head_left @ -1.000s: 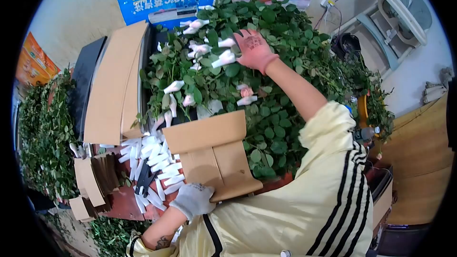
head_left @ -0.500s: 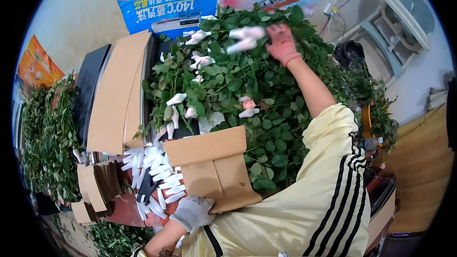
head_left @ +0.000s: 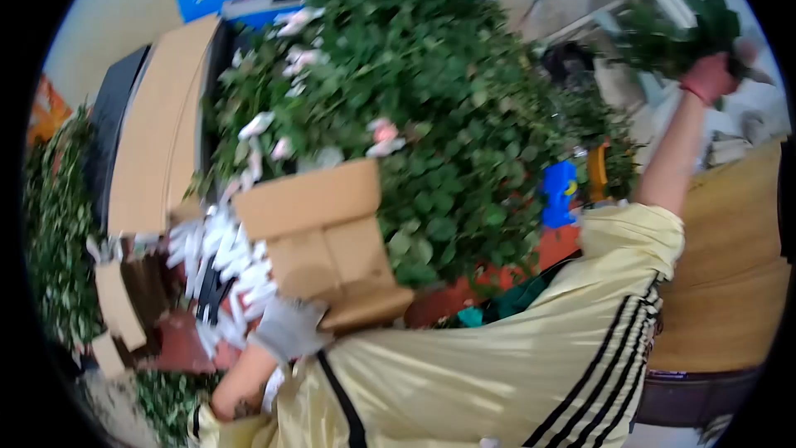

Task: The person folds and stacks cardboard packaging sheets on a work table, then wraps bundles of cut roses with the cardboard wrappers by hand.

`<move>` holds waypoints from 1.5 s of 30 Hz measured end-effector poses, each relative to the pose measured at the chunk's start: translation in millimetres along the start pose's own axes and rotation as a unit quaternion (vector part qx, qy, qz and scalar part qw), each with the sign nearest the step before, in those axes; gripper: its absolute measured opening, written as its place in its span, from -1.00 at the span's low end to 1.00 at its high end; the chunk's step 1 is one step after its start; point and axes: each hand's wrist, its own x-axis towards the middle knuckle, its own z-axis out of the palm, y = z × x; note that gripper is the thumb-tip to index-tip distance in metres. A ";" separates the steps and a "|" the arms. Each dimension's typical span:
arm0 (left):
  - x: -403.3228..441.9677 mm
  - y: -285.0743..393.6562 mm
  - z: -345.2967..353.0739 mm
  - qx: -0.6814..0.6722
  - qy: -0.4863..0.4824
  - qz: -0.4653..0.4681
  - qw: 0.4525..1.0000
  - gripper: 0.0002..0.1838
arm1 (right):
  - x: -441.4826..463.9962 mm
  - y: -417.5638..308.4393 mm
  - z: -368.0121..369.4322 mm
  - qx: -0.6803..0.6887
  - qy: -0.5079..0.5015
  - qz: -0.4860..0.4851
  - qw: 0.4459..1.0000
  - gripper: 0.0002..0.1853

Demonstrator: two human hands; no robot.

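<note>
My right hand (head_left: 711, 79), in a pink glove, is raised at the far upper right. It is closed around leafy rose stems (head_left: 663, 33), with a pale, blurred bud beside the fist. My left hand (head_left: 290, 328), in a whitish glove, is closed at the lower left corner of a folded corrugated cardboard sheet (head_left: 327, 253); its fingertips are partly hidden. Behind the sheet spreads a large heap of leafy roses (head_left: 439, 99). An open pink rose (head_left: 384, 131) and several buds in white sleeves show among the leaves.
White foam sleeves (head_left: 236, 241) and black strips (head_left: 213, 290) lie left of the cardboard. Tall cardboard sheets (head_left: 162, 124) stand behind them. More foliage (head_left: 58, 224) lines the far left. A blue object (head_left: 560, 193) sits right of the heap, near a wooden panel (head_left: 725, 257).
My right hand has swung from the top of the rose heap to the far right, now carrying leafy stems. The view has shifted; my left hand stays at the cardboard.
</note>
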 end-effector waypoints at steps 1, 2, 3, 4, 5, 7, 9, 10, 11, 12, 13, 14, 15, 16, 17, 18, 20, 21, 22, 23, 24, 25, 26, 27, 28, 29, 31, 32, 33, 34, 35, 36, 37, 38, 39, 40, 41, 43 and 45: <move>-2.8 2.2 -6.5 -0.016 -0.012 -0.010 1.000 -0.63 | 7.0 -15.4 -11.6 -0.015 -0.047 -0.089 0.995 -0.79; -5.0 0.1 -7.2 -0.032 -0.013 -0.001 0.999 -0.60 | 14.3 -30.8 -23.4 -0.021 -0.093 -0.178 0.979 -0.74; -7.0 -6.7 -3.3 -0.048 -0.009 0.005 0.999 -0.57 | 1.2 -53.8 -36.7 -0.024 -0.140 -0.225 0.964 -0.68; -8.3 -15.7 3.3 -0.062 -0.030 0.018 0.997 -0.48 | -12.2 -76.5 -49.6 -0.023 -0.187 -0.270 0.944 -0.61; -8.3 -23.1 8.2 -0.073 -0.047 0.040 0.995 -0.38 | -42.1 -124.8 -66.4 0.001 -0.315 -0.237 0.919 -0.60; -9.4 -26.5 10.2 -0.070 -0.068 0.034 0.995 -0.37 | -99.1 -208.8 -99.5 0.045 -0.497 -0.213 0.840 -0.66; -10.0 -32.1 18.5 -0.061 -0.087 0.047 0.993 -0.36 | -160.3 -288.3 -128.7 0.075 -0.642 -0.229 0.728 -0.71; -9.2 -35.6 25.5 -0.056 -0.038 0.069 0.995 -0.47 | -189.9 -321.5 -141.7 0.074 -0.698 -0.241 0.670 -0.73; -8.8 -38.4 29.9 -0.052 0.014 0.089 0.995 -0.58 | -216.0 -347.8 -152.0 0.066 -0.740 -0.256 0.618 -0.76; -10.1 -38.8 30.2 -0.055 0.018 0.095 0.994 -0.58 | -239.2 -367.7 -159.3 0.048 -0.764 -0.274 0.583 -0.78; -11.8 -36.8 28.1 -0.057 0.018 0.093 0.994 -0.59 | -258.2 -379.5 -164.6 0.033 -0.776 -0.287 0.560 -0.81; -13.2 -35.4 25.1 -0.059 0.019 0.090 0.994 -0.60 | -276.0 -384.7 -166.2 0.024 -0.780 -0.301 0.548 -0.83; -15.0 -34.1 22.0 -0.062 0.022 0.092 0.994 -0.60 | -285.1 -383.6 -167.5 0.031 -0.773 -0.308 0.554 -0.79; -17.2 -32.1 20.0 -0.069 0.028 0.091 0.993 -0.61 | -291.9 -384.4 -167.9 0.037 -0.765 -0.315 0.560 -0.76; -18.3 -31.7 19.4 -0.076 0.035 0.088 0.993 -0.61 | -296.0 -385.3 -167.1 0.053 -0.750 -0.325 0.573 -0.69; -18.2 -32.5 20.5 -0.081 0.035 0.087 0.992 -0.61 | -295.2 -383.6 -166.5 0.056 -0.750 -0.299 0.588 -0.63; -16.9 -31.8 24.2 -0.072 0.032 0.073 0.994 -0.62 | -309.9 -385.0 -168.6 0.068 -0.765 -0.274 0.579 -0.60; -16.3 -32.0 26.2 -0.074 0.032 0.075 0.994 -0.62 | -319.8 -385.6 -168.9 0.077 -0.775 -0.251 0.575 -0.56; -16.1 -33.4 27.9 -0.068 0.043 0.082 0.993 -0.61 | -329.7 -390.5 -174.4 0.077 -0.812 -0.248 0.523 -0.41; -15.1 -33.9 29.3 -0.063 0.054 0.088 0.993 -0.60 | -349.5 -386.3 -182.7 0.099 -0.822 -0.262 0.496 -0.27; -14.9 -33.0 27.2 -0.067 0.054 0.088 0.992 -0.60 | -363.8 -376.9 -197.7 0.108 -0.806 -0.297 0.501 -0.25; -16.8 -32.2 22.6 -0.070 0.044 0.087 0.993 -0.57 | -370.4 -368.5 -206.9 0.120 -0.788 -0.331 0.506 -0.24; -17.4 -32.6 20.5 -0.073 0.033 0.084 0.993 -0.55 | -357.0 -366.0 -200.1 0.125 -0.788 -0.333 0.503 -0.24; -16.8 -33.8 22.6 -0.079 0.030 0.079 0.993 -0.55 | -337.3 -361.3 -193.8 0.148 -0.800 -0.312 0.490 -0.28; -16.1 -34.8 26.2 -0.081 0.031 0.074 0.993 -0.52 | -318.0 -359.7 -187.2 0.171 -0.812 -0.290 0.477 -0.32; -15.1 -34.7 28.7 -0.082 0.032 0.069 0.994 -0.49 | -305.8 -357.9 -182.6 0.176 -0.814 -0.289 0.472 -0.32; -16.4 -32.1 19.4 -0.089 0.024 0.069 0.993 -0.46 | -286.2 -355.0 -174.4 0.231 -0.802 -0.189 0.517 -0.45; -16.1 -30.6 15.8 -0.092 0.020 0.073 0.993 -0.43 | -282.9 -362.5 -164.5 0.243 -0.861 -0.140 0.423 -0.58; -14.7 -31.8 19.1 -0.090 0.013 0.073 0.993 -0.43 | -297.1 -360.7 -168.5 0.244 -0.863 -0.133 0.423 -0.58; -14.3 -36.0 24.9 -0.095 0.056 0.097 0.989 -0.43 | -320.3 -355.1 -177.5 0.264 -0.837 -0.176 0.446 -0.67; -15.1 -39.9 27.8 -0.100 0.098 0.121 0.983 -0.43 | -337.9 -353.2 -184.1 0.282 -0.808 -0.217 0.469 -0.76; -17.1 -42.2 24.9 -0.097 0.090 0.120 0.984 -0.43 | -349.9 -351.7 -186.8 0.283 -0.815 -0.204 0.463 -0.77; -21.1 -43.9 18.0 -0.116 0.098 0.131 0.980 -0.47 | -352.5 -351.0 -185.4 0.287 -0.815 -0.197 0.463 -0.77; -25.7 -45.9 11.2 -0.134 0.105 0.140 0.975 -0.50 | -353.4 -351.5 -184.0 0.295 -0.822 -0.197 0.445 -0.78; -29.6 -49.1 4.1 -0.132 0.096 0.137 0.977 -0.50 | -353.7 -352.3 -183.4 0.302 -0.829 -0.195 0.428 -0.79; -32.0 -52.7 -3.4 -0.144 0.149 0.083 0.975 -0.54 | -351.9 -353.0 -183.5 0.305 -0.830 -0.186 0.429 -0.79; -31.7 -55.7 -8.0 -0.156 0.203 0.028 0.966 -0.58 | -348.4 -353.8 -183.6 0.288 -0.833 -0.211 0.423 -0.79; -20.8 -61.4 -1.2 -0.124 0.204 -0.012 0.971 -0.63 | -347.0 -353.8 -183.8 0.274 -0.835 -0.238 0.414 -0.79; -7.6 -72.5 22.9 -0.083 0.235 0.015 0.968 -0.65 | -347.7 -353.5 -180.0 0.215 -0.845 -0.229 0.433 -0.66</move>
